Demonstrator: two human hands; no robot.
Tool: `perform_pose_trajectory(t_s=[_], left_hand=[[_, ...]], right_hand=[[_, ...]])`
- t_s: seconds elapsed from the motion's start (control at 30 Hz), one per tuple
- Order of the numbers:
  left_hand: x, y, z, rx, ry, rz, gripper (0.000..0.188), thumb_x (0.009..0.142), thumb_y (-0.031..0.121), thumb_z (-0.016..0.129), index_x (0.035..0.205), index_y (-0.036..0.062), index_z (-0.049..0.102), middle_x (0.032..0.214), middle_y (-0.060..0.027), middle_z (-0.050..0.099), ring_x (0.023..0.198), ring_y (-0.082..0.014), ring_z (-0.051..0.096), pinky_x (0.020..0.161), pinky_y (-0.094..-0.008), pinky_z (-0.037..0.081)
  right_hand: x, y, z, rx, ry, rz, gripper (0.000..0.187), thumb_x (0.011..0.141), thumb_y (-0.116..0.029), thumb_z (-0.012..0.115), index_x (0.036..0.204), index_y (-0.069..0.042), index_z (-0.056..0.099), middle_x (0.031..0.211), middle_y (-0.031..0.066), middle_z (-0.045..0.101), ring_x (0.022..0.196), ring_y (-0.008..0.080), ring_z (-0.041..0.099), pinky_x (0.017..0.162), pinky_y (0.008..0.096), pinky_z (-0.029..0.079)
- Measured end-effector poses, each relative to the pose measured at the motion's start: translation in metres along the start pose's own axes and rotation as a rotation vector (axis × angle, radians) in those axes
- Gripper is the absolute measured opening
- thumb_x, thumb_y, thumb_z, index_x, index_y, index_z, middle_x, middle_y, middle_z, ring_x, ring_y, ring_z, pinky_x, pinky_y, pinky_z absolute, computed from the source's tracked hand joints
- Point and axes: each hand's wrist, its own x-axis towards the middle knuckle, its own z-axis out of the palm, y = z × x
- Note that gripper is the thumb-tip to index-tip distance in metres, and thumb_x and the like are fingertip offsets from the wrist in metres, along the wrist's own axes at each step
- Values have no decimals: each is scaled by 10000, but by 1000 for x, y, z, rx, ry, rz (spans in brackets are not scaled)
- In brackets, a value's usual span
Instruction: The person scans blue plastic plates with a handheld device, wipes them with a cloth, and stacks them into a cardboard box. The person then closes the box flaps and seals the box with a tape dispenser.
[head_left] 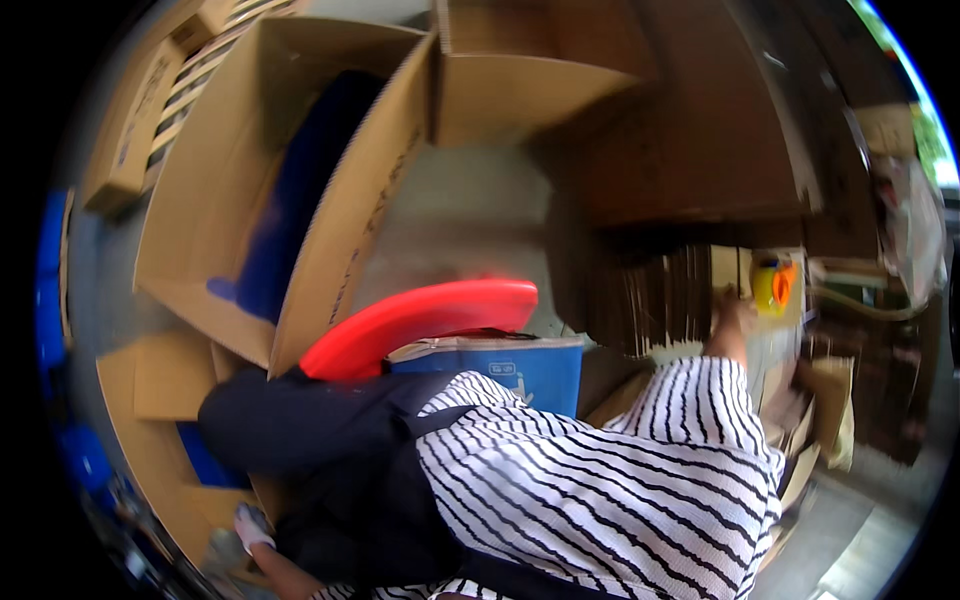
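My right hand [736, 314] reaches out to the right, over the end of a stack of flattened brown cardboard [665, 295]. Just beyond it is a yellow tape roll with an orange part [773, 288]; whether my fingers touch it is unclear, as they are small and blurred. Low on the left, my left hand [254, 527], in a pale glove, is beside a cardboard box [150, 440] with something blue inside. Its fingers are too blurred to make out.
A tall open carton [345, 220] holding a dark blue item [310, 190] stands at the left. Ahead are a curved red plastic piece [430, 305] and a blue box [545, 370]. Large brown cartons [690, 130] rise at the back right. A wooden pallet [205, 65] lies far left.
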Motion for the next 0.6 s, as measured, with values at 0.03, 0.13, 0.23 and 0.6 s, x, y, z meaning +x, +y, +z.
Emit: perform_pose_trajectory(t_s=[0.03, 0.13, 0.23, 0.6], left_hand=[[0, 7, 14, 49, -106, -31, 258, 957, 415, 563, 962, 159, 600, 691, 11, 524, 555, -96, 463, 490, -286, 365], [5, -12, -25, -33, 74, 135, 341, 974, 312, 570, 1213, 71, 601, 831, -23, 591, 688, -122, 517, 602, -298, 424], [8, -27, -20, 186, 34, 198, 283, 983, 255, 556, 1172, 52, 615, 816, -33, 595, 686, -141, 513, 625, -316, 434], [5, -39, 5, 678, 101, 389, 275, 986, 248, 550, 1124, 31, 648, 880, -139, 653, 768, -249, 586, 728, -383, 476]], right_hand=[[33, 22, -5, 4, -21, 52, 821, 874, -757, 406, 1529, -277, 290, 1589, 231, 226, 1451, 462, 218, 1088, 714, 223], [8, 13, 28, 152, -130, -18, 739, 856, -790, 392, 1463, -369, 378, 1532, 272, 323, 1405, 484, 311, 1106, 696, 194], [1, 12, 15, 186, -90, -41, 685, 833, -772, 482, 1371, -348, 499, 1420, 208, 482, 1323, 399, 437, 1069, 618, 303], [49, 50, 11, -228, 5, -593, 549, 986, -559, 419, 1223, -105, 615, 1096, 207, 678, 1007, 371, 680, 829, 487, 555]])
